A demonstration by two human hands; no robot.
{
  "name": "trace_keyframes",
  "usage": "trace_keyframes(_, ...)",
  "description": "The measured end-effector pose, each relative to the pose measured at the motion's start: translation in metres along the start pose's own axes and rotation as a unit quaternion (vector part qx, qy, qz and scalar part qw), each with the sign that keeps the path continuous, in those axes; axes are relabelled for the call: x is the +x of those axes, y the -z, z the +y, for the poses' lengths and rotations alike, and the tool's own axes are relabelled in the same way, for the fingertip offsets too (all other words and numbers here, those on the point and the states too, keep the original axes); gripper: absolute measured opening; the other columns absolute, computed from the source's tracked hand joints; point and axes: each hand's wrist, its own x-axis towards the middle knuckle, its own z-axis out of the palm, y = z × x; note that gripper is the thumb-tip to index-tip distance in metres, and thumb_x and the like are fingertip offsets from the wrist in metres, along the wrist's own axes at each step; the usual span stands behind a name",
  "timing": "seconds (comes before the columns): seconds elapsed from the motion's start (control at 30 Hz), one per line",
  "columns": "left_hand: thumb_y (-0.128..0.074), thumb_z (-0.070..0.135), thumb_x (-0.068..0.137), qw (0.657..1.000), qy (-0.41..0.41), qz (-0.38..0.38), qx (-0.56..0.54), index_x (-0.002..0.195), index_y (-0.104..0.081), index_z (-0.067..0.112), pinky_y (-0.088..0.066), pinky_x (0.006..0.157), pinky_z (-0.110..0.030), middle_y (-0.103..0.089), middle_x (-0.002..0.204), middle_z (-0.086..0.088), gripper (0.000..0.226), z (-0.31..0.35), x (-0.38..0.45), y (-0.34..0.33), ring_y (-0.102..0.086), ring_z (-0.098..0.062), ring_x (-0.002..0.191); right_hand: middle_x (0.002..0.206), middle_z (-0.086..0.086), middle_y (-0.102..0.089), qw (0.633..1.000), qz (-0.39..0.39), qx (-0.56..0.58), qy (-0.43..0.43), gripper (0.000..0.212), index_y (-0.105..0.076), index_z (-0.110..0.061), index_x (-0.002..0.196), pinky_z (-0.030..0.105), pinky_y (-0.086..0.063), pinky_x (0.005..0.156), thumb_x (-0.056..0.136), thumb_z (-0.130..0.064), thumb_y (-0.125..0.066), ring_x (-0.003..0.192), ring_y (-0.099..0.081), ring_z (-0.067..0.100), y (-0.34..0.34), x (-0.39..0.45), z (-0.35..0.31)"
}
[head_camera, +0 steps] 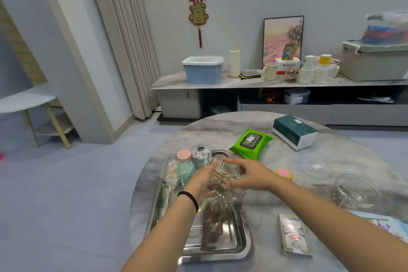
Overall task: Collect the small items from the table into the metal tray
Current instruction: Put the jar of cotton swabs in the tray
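A shiny metal tray [229, 247] lies on the round marble table's left side. At its far end stand a pink-lidded jar [184, 154], a clear jar of cotton swabs [202, 154] and a green item [186, 172]. Both hands hold a clear ribbed glass container [225, 180] with thin brownish sticks inside, just above the tray's middle. My left hand [202, 180], a black band on its wrist, grips its left side; my right hand [249, 175] grips its right side. A card deck [294, 235], a small pink-and-yellow item [284, 173] and a glass bowl [355, 192] sit on the table.
A green wet-wipe pack [251, 142] and a tissue box [294, 131] lie at the table's far side. A printed sheet [384, 225] is at the right edge. A low cabinet [265, 86] with boxes and cups runs along the far wall.
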Motion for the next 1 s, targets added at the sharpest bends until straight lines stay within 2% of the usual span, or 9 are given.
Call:
trace_keyframes(0.07, -0.052, 0.058, 0.085, 0.997, -0.017, 0.0, -0.071, 0.133, -0.047, 0.018, -0.049, 0.098, -0.04, -0.058, 0.131, -0.015, 0.063, -0.001, 0.003, 0.003, -0.062, -0.027, 0.107, 0.119, -0.003, -0.06, 0.998, 0.038, 0.029, -0.036, 0.068, -0.045, -0.029, 0.139, 0.014, -0.038, 0.074, 0.077, -0.038, -0.072, 0.106, -0.055, 0.014, -0.008, 0.008, -0.003)
trace_keyframes(0.2, -0.042, 0.051, 0.094, 0.993, -0.007, 0.035, -0.109, 0.146, -0.031, 0.012, -0.037, 0.11, -0.044, -0.03, 0.152, -0.015, 0.065, -0.002, 0.011, 0.006, -0.038, -0.033, 0.136, 0.137, 0.003, -0.055, 0.98, 0.125, 0.103, -0.113, 0.065, -0.05, -0.018, 0.136, 0.021, -0.038, 0.091, 0.078, -0.036, -0.073, 0.126, -0.051, 0.018, -0.022, 0.026, -0.01)
trace_keyframes(0.37, -0.03, 0.051, 0.097, 0.994, 0.01, 0.035, -0.104, 0.134, -0.048, 0.01, -0.032, 0.111, -0.047, -0.037, 0.148, -0.012, 0.058, 0.001, 0.013, 0.004, -0.04, -0.029, 0.133, 0.136, 0.008, -0.055, 0.954, 0.194, 0.106, -0.203, 0.07, -0.049, -0.029, 0.135, 0.039, -0.045, 0.101, 0.072, -0.056, -0.068, 0.122, -0.053, 0.028, -0.039, 0.053, -0.017)
trace_keyframes(0.57, -0.022, 0.053, 0.097, 0.994, -0.003, 0.05, -0.093, 0.121, -0.062, 0.015, -0.035, 0.11, -0.047, -0.055, 0.136, -0.011, 0.06, 0.004, 0.025, -0.005, -0.048, -0.028, 0.129, 0.137, 0.014, -0.043, 0.943, 0.214, 0.053, -0.248, 0.065, -0.046, -0.032, 0.137, 0.041, -0.037, 0.102, 0.079, -0.057, -0.061, 0.128, -0.041, 0.033, -0.047, 0.07, -0.031)
trace_keyframes(0.63, -0.028, 0.042, 0.099, 0.993, -0.057, 0.107, -0.005, 0.106, -0.067, 0.015, -0.046, 0.097, -0.037, -0.066, 0.118, -0.012, 0.048, 0.007, 0.026, -0.005, -0.061, -0.026, 0.106, 0.137, 0.014, -0.043, 0.941, 0.221, 0.054, -0.25, 0.065, -0.045, -0.031, 0.137, 0.041, -0.038, 0.102, 0.079, -0.057, -0.06, 0.128, -0.04, 0.033, -0.049, 0.074, -0.033)
trace_keyframes(0.73, -0.038, 0.015, 0.097, 0.946, -0.183, 0.219, 0.153, 0.103, -0.066, 0.011, -0.049, 0.071, -0.027, -0.067, 0.094, -0.004, 0.03, 0.021, 0.025, 0.002, -0.059, -0.016, 0.077, 0.138, 0.015, -0.043, 0.94, 0.222, 0.06, -0.253, 0.066, -0.044, -0.03, 0.138, 0.041, -0.038, 0.101, 0.08, -0.059, -0.057, 0.129, -0.039, 0.033, -0.049, 0.075, -0.032)
trace_keyframes(0.8, -0.041, 0.008, 0.095, 0.919, -0.231, 0.249, 0.2, 0.107, -0.066, 0.01, -0.052, 0.085, -0.03, -0.064, 0.11, -0.004, 0.028, 0.031, 0.033, 0.008, -0.062, -0.019, 0.095, 0.138, 0.015, -0.043, 0.941, 0.221, 0.066, -0.249, 0.067, -0.045, -0.03, 0.138, 0.041, -0.038, 0.102, 0.08, -0.061, -0.056, 0.13, -0.038, 0.033, -0.048, 0.076, -0.028)
trace_keyframes(0.87, -0.046, 0.008, 0.093, 0.884, -0.243, 0.276, 0.29, 0.112, -0.066, 0.015, -0.042, 0.102, -0.036, -0.06, 0.124, -0.003, 0.029, 0.042, 0.046, 0.015, -0.052, -0.023, 0.117, 0.138, 0.014, -0.044, 0.942, 0.216, 0.074, -0.244, 0.065, -0.046, -0.031, 0.136, 0.04, -0.038, 0.101, 0.08, -0.063, -0.054, 0.13, -0.038, 0.032, -0.047, 0.078, -0.024)
trace_keyframes(1.0, -0.052, 0.021, 0.094, 0.833, -0.184, 0.226, 0.47, 0.13, -0.054, 0.029, -0.023, 0.102, -0.035, -0.046, 0.145, 0.005, 0.038, 0.055, 0.073, 0.031, -0.033, -0.02, 0.134, 0.138, 0.014, -0.045, 0.942, 0.207, 0.09, -0.247, 0.061, -0.048, -0.033, 0.135, 0.039, -0.038, 0.101, 0.081, -0.062, -0.053, 0.131, -0.038, 0.031, -0.046, 0.081, -0.017)
